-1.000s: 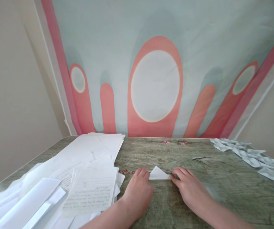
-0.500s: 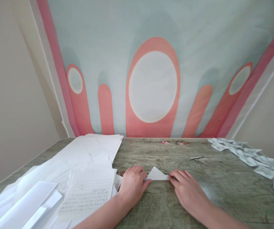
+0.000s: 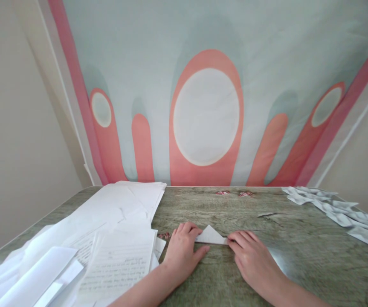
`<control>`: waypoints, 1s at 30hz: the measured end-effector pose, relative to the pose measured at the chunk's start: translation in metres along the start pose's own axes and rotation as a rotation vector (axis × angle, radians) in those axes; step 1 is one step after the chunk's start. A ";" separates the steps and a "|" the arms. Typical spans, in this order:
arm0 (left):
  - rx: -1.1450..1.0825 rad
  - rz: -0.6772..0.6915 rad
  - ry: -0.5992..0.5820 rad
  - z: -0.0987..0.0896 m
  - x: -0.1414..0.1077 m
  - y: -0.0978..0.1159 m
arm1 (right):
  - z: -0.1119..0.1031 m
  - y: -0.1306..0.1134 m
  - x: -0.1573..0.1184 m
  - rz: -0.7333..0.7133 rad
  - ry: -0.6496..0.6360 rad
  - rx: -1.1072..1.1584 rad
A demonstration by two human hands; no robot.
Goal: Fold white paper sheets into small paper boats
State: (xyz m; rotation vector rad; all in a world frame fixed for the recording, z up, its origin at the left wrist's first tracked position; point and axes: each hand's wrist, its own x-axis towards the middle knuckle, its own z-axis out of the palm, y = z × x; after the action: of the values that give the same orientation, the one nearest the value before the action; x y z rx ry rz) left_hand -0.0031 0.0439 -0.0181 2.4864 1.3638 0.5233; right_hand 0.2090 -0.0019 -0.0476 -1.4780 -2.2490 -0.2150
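A small white folded paper (image 3: 210, 236) lies on the wood-grain table with a triangular peak pointing away from me and a narrow straight edge toward me. My left hand (image 3: 184, 248) has its curled fingers on the left end of the paper, partly covering it. The left thumb is spread off to the near side, just below the paper's edge. At the other end, my right hand (image 3: 250, 255) pinches the right tip between thumb and fingers. Both hands rest low over the tabletop.
Left of my hands, loose white sheets (image 3: 132, 198) and handwritten pages (image 3: 116, 264) are piled, with folded strips (image 3: 39, 277) on top. Several folded white paper pieces (image 3: 340, 213) run along the table's right side. A patterned backdrop (image 3: 152, 64) stands behind the wood-grain table (image 3: 196, 209).
My left thumb has moved off the paper's near edge and spread outward. The right hand keeps its pinch. The whole view has shifted slightly.
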 end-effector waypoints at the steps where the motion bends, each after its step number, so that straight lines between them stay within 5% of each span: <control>1: 0.002 -0.014 -0.010 -0.001 0.002 0.002 | 0.000 0.000 0.000 0.000 0.003 0.000; 18: -0.217 -0.156 -0.045 0.008 0.029 0.004 | -0.005 0.000 0.002 0.074 -0.003 0.134; 30: -0.350 -0.014 0.031 0.016 0.026 0.001 | 0.005 0.018 0.007 0.181 0.082 0.439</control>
State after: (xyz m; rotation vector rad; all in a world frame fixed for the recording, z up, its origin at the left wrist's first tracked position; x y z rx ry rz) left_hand 0.0174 0.0644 -0.0273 2.1924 1.1821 0.7308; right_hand 0.2217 0.0132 -0.0513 -1.3882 -1.9239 0.2539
